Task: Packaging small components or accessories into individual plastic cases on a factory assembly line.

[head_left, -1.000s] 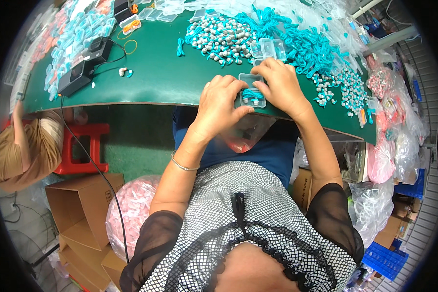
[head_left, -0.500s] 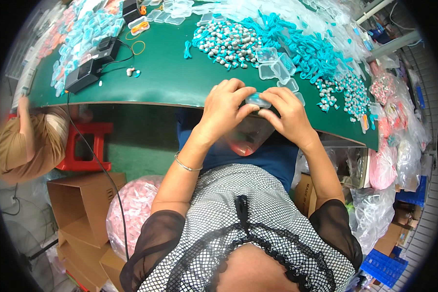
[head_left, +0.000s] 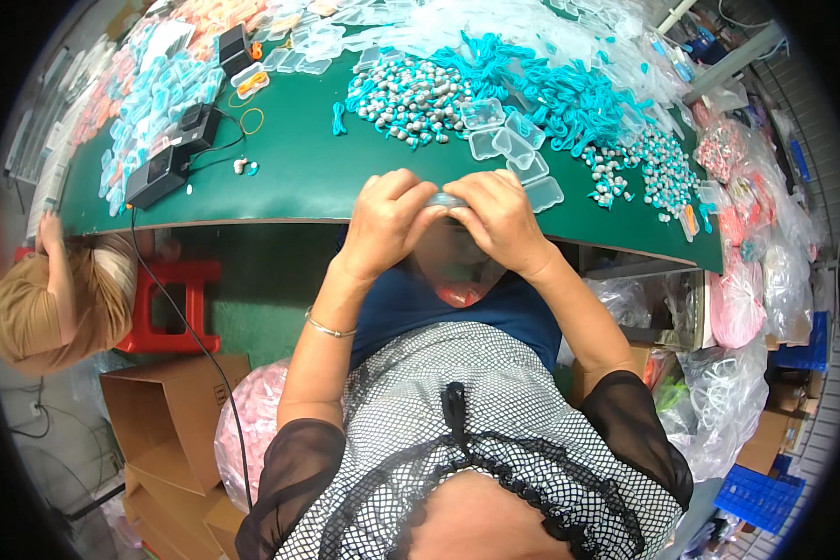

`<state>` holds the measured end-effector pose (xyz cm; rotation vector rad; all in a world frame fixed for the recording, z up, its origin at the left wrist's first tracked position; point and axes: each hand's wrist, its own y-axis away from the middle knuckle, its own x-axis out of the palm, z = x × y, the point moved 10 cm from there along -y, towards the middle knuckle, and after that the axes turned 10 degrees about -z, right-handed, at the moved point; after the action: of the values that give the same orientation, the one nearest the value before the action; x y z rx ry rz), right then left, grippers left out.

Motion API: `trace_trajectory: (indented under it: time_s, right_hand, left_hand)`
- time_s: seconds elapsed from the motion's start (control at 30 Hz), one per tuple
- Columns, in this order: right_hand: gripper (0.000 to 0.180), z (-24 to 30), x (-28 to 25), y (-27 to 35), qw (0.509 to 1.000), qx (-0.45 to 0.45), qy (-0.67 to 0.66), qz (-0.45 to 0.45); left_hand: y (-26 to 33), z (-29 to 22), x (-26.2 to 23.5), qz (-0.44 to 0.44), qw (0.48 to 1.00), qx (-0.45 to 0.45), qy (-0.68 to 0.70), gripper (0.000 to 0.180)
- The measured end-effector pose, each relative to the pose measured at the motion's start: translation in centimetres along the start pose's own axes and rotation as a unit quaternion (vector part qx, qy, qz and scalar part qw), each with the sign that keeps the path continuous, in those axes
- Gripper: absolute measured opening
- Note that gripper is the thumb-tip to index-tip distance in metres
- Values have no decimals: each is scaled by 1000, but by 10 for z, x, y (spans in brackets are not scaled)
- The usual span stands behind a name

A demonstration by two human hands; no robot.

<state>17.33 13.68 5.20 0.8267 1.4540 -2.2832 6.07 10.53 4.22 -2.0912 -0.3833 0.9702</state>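
My left hand (head_left: 389,220) and my right hand (head_left: 502,218) meet at the near edge of the green table (head_left: 299,177), fingers pinched together on a small clear plastic case (head_left: 446,200). Most of the case is hidden by my fingers. Just beyond my hands lie a few empty clear cases (head_left: 509,145). Further back sit a heap of grey-and-teal earbuds (head_left: 401,98) and a tangle of teal cords (head_left: 560,89).
Two black boxes (head_left: 163,168) with a cable lie at the table's left. Another person (head_left: 51,299) sits low at the left by a red stool (head_left: 173,303). Cardboard boxes (head_left: 163,420) and a pink bag (head_left: 257,429) stand below; plastic bags (head_left: 747,299) pile at right.
Both hands have drawn back together from over the table to its near edge, still closed around the clear case.
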Motion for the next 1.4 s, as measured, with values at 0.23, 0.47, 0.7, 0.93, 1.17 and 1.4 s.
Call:
trace_trajectory:
  time_s: [0.23,0.47,0.7,0.93,1.17,1.4]
  right_hand:
    - [29,-51,-58,3,980,67,171,-77]
    - [8,-62,-65,4,973,86,185,-110]
    - [10,3,-37,17,988,21,150,-9]
    - [19,-1,-34,25,995,36,96,-18]
    - [8,-101,-139,47,934,167,292,-121]
    - [9,-144,-135,56,893,218,395,-4]
  left_hand:
    - [8,32,-56,-9,982,-3,-187,32]
    - [-2,35,-62,-29,975,-60,-212,25]
    - [-33,43,-8,-19,975,-73,-208,17]
    - [-43,62,27,60,968,-51,-240,6]
    - [-43,53,31,86,975,-63,-196,8]
    - [-40,51,25,72,979,-98,-161,13]
